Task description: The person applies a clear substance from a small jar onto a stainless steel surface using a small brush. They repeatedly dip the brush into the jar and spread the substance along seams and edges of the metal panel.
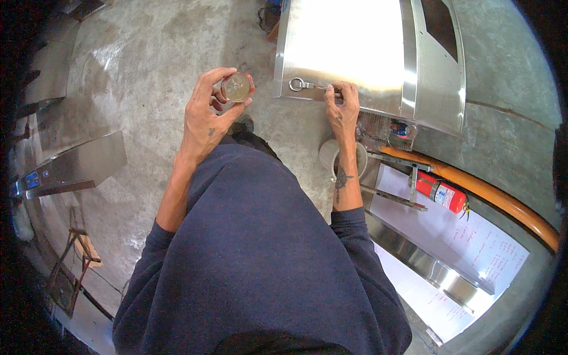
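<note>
A grey concrete floor (160,47) spreads beneath a person in a dark navy top (260,254), seen from above. A brushed steel bench (349,47), glaring with reflected light, stands ahead and to the right. White panels (461,228) bearing red handwriting lie at lower right, beside a curving orange pipe (532,222). A steel cabinet (83,163) occupies the left side. Near the bench are a pale bucket (326,155), partly hidden by the right forearm, and a wire basket (378,130); a red fire extinguisher (449,198) lies farther right. The left hand (207,112) is raised over the floor, well apart from the bench, its grip closed around a round container (238,87) with reddish sides, its flat top facing up. The right hand (342,103), at the bench's near edge, has its grip pinching a slim metal tool (308,85), ring end pointing left; whether the tool touches the steel cannot be told.
</note>
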A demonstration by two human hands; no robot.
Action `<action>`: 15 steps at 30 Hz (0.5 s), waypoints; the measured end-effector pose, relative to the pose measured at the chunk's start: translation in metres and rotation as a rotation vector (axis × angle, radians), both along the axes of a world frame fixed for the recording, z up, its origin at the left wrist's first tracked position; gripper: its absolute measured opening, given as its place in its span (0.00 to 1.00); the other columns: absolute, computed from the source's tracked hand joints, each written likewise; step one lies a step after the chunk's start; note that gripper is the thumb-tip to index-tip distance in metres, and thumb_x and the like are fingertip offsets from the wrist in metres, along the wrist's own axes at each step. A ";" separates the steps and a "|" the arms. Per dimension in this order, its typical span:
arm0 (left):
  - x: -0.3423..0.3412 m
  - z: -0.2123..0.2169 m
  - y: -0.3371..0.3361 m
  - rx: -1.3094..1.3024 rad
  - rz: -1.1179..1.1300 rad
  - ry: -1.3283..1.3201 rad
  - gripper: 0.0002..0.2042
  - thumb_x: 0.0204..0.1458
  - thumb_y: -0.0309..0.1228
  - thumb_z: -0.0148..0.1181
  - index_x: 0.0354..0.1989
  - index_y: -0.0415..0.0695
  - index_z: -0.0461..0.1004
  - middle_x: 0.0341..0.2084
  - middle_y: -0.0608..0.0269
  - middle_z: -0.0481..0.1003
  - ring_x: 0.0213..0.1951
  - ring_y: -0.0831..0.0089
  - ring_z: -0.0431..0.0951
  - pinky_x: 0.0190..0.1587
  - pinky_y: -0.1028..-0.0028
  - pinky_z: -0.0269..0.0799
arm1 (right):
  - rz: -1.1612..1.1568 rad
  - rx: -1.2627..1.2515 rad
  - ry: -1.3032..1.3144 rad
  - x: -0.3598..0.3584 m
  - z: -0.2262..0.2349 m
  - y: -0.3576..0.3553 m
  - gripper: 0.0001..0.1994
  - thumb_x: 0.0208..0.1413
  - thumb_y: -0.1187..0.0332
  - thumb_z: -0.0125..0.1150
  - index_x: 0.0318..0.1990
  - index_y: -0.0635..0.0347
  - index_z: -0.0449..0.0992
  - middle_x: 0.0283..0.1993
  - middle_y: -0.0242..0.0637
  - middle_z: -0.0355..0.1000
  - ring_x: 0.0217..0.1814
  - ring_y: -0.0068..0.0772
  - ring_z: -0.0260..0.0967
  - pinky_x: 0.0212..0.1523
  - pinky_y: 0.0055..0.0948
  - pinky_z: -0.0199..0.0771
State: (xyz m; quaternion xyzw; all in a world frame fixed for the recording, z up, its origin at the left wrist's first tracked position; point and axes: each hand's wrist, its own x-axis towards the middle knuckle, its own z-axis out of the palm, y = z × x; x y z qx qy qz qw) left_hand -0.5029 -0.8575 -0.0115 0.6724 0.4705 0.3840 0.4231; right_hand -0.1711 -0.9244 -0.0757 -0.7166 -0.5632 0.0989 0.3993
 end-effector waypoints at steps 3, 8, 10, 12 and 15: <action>0.001 0.000 0.000 -0.016 0.004 -0.006 0.30 0.54 0.29 0.81 0.66 0.54 0.76 0.60 0.67 0.79 0.42 0.72 0.81 0.38 0.70 0.80 | -0.002 0.002 -0.003 0.002 -0.002 -0.001 0.10 0.72 0.65 0.68 0.48 0.64 0.83 0.47 0.40 0.76 0.45 0.32 0.77 0.48 0.34 0.82; 0.000 -0.002 0.001 -0.005 -0.009 0.005 0.30 0.54 0.28 0.81 0.65 0.53 0.76 0.60 0.66 0.78 0.43 0.71 0.81 0.39 0.70 0.80 | -0.087 0.028 0.066 -0.003 0.007 -0.002 0.08 0.72 0.67 0.66 0.46 0.63 0.80 0.44 0.39 0.77 0.45 0.32 0.77 0.47 0.33 0.81; 0.001 -0.003 0.002 -0.002 -0.014 0.003 0.29 0.55 0.28 0.80 0.65 0.53 0.75 0.60 0.66 0.78 0.43 0.70 0.81 0.39 0.70 0.80 | -0.179 0.022 0.229 -0.012 0.019 -0.003 0.08 0.74 0.66 0.65 0.46 0.63 0.79 0.43 0.36 0.78 0.45 0.28 0.76 0.47 0.31 0.79; 0.003 0.001 0.006 -0.013 -0.025 0.000 0.29 0.55 0.28 0.80 0.65 0.53 0.75 0.60 0.66 0.78 0.44 0.70 0.81 0.39 0.70 0.79 | -0.177 0.054 0.349 -0.024 0.033 -0.001 0.08 0.74 0.66 0.64 0.46 0.63 0.78 0.42 0.33 0.79 0.45 0.25 0.75 0.49 0.29 0.78; 0.005 0.000 0.015 0.005 -0.055 -0.003 0.29 0.55 0.28 0.80 0.65 0.53 0.75 0.59 0.65 0.78 0.44 0.70 0.80 0.39 0.70 0.79 | -0.117 0.092 0.398 -0.048 0.052 0.006 0.06 0.77 0.69 0.60 0.50 0.63 0.78 0.44 0.34 0.80 0.44 0.21 0.74 0.52 0.25 0.76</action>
